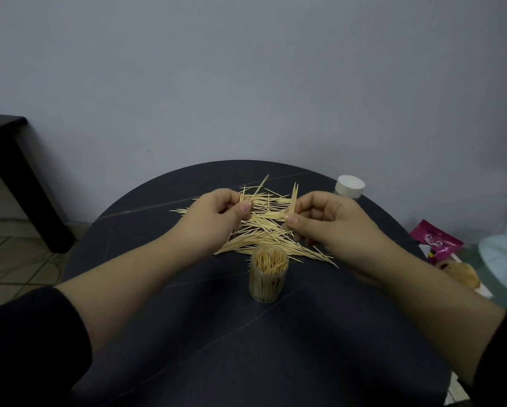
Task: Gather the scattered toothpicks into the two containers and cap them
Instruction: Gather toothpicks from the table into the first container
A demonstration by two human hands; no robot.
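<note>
Toothpicks point(264, 230) lie in a loose heap mid-counter point(187, 333), just behind the open jar point(268, 277), which looks nearly full. Left hand point(223, 211) pinches a few sticks. Right hand point(322, 221) pinches 2 or 3 upright. Capped jar point(349, 188) stands at the far right edge. Step: gathering. Next, likely: square up a bundle and drop it into the open jar.

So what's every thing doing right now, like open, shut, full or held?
Left hand: pinching toothpicks.
Right hand: pinching a bundle, tips up.
Pile: loose, scattered on the table.
Open jar: upright, no cap, full.
Far jar: upright, capped.
</note>
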